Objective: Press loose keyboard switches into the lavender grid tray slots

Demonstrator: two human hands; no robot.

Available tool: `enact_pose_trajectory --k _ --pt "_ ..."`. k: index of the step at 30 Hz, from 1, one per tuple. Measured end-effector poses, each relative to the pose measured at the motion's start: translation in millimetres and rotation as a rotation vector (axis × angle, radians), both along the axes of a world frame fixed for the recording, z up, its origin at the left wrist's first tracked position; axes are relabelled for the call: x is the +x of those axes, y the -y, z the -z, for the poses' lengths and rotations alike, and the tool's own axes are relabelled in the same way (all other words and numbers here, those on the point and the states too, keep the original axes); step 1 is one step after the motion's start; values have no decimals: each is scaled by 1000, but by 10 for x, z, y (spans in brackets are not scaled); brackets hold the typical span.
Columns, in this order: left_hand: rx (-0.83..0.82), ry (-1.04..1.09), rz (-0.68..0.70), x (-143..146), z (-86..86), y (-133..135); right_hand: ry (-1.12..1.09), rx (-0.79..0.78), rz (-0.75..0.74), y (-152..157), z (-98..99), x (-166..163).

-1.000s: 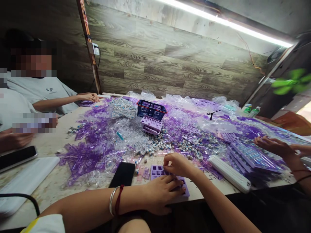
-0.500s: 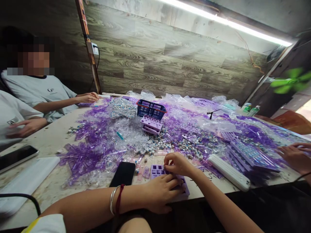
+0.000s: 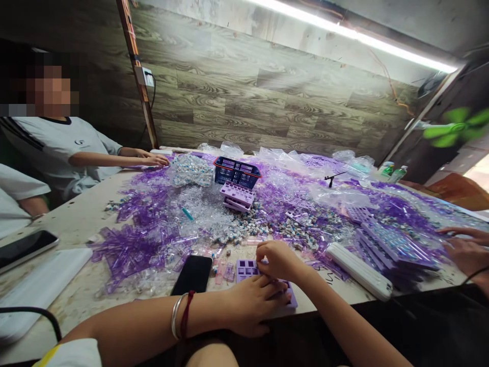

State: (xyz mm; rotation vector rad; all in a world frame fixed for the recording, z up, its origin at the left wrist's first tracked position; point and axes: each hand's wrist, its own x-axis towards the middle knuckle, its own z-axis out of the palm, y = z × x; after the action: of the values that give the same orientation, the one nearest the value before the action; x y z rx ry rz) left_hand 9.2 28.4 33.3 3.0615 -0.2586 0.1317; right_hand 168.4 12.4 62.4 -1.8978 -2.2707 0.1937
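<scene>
A light purple compartment tray (image 3: 242,275) lies at the table's near edge, partly covered by both my hands. My left hand (image 3: 250,306) reaches across it from the left, fingers over the compartments and thumb at the near side, holding it in place. Above the tray's far part, my right hand (image 3: 281,261) is closed in a pinch; whatever is between its fingertips is hidden. Small clear and pink plastic pieces (image 3: 229,271) lie left of the tray, beside a black phone (image 3: 192,275).
Heaps of purple plastic pieces (image 3: 133,250) and small white-blue parts (image 3: 244,224) cover the table. Behind them stands a dark blue basket (image 3: 237,173). Stacked purple trays (image 3: 397,247) and a white bar-shaped case (image 3: 359,270) are on the right. Co-workers' hands (image 3: 464,250) (image 3: 155,159) are at both sides.
My hands stay nearly in place over the tray. At the left, one co-worker's hand has moved right toward the parts, and the nearer person's hand has dropped from sight.
</scene>
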Motion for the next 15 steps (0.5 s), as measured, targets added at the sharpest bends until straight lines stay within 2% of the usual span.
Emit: enact_pose_trajectory --k 5,10,15 --pt "-9 11 8 1 14 -5 28 -25 72 21 -48 -25" --pt "-1 20 33 -1 1 -6 -27 61 106 17 -57 -28" --pt "-7 28 47 2 33 -15 -53 137 169 -128 24 -100"
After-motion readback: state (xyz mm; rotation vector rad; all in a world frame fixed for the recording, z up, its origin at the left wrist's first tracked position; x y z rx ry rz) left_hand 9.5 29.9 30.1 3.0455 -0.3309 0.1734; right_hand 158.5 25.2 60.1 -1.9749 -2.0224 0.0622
